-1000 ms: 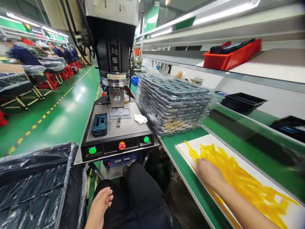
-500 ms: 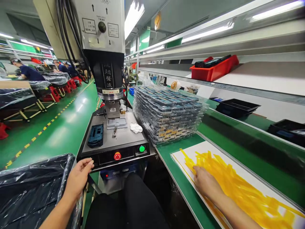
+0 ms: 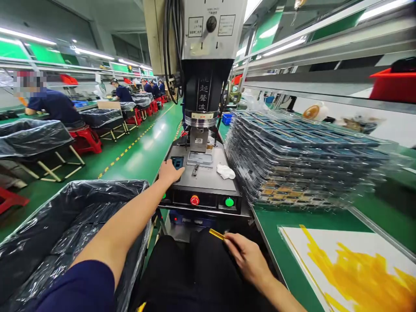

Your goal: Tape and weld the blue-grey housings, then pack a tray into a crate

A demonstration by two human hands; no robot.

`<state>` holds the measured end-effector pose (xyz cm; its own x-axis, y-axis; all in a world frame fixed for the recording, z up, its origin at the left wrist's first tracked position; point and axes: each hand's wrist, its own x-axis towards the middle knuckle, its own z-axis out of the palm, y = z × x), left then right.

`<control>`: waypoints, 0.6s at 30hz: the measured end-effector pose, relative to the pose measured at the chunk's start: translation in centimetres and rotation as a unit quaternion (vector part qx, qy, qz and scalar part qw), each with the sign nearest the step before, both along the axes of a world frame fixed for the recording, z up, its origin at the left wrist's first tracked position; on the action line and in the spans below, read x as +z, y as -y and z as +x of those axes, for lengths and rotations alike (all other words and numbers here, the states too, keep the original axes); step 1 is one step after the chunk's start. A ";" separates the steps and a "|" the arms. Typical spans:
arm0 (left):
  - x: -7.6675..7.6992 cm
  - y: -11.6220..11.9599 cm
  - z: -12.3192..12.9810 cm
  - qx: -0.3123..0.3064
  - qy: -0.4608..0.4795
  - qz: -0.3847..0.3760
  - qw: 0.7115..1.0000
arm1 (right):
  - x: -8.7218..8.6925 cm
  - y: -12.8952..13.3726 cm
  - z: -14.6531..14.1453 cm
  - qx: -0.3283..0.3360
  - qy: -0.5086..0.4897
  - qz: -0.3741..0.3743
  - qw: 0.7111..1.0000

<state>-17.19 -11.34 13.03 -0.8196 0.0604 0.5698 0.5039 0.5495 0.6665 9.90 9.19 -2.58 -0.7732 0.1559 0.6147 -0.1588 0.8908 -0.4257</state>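
My left hand [image 3: 169, 172] reaches onto the grey plate of the ultrasonic welder [image 3: 204, 180] and covers the dark blue part [image 3: 177, 162] lying at the plate's left side; whether the fingers grip it I cannot tell. My right hand [image 3: 247, 258] hovers over my lap and pinches a yellow strip [image 3: 216, 234] between thumb and fingers. More yellow strips [image 3: 357, 273] lie spread on a white board [image 3: 325, 242] on the green bench to my right. The welder's horn [image 3: 199, 139] stands above a fixture [image 3: 199, 158] at the plate's middle.
A tall stack of clear trays with parts [image 3: 292, 160] sits right of the welder. A bin lined with black plastic [image 3: 58, 229] stands at my left. A white cloth [image 3: 225, 172] lies on the plate. Red [image 3: 194, 200] and green [image 3: 229, 202] buttons face me. Other people work at far left.
My left hand rose from my lap to the welder's front edge, then onto the blue part. My right hand left the white board with a yellow strip. The view swung left.
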 end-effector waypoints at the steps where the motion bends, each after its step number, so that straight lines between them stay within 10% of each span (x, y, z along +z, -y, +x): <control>1: 0.2 -0.4 -0.1 0.004 0.019 -0.010 1.000 | -0.7 0.2 -1.0 0.020 -0.005 -0.003 1.000; 9: 0.3 -0.8 -1.0 0.003 0.056 -0.007 0.998 | -4.6 0.1 -3.6 0.044 0.001 -0.200 0.979; 15: -1.5 1.7 0.3 0.029 -0.072 0.183 0.980 | -2.7 1.2 -3.8 0.106 -0.029 -0.530 0.841; 18: -4.8 3.4 2.6 -0.097 -0.034 0.328 0.939 | -2.2 1.3 -3.4 0.114 -0.032 -0.576 0.809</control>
<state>-14.59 -14.78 8.21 -0.7896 -0.1783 0.5871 0.6058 -0.0747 0.7921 6.53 7.87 -4.81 -0.8349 0.5120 0.2018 -0.3167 -0.1470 -0.9371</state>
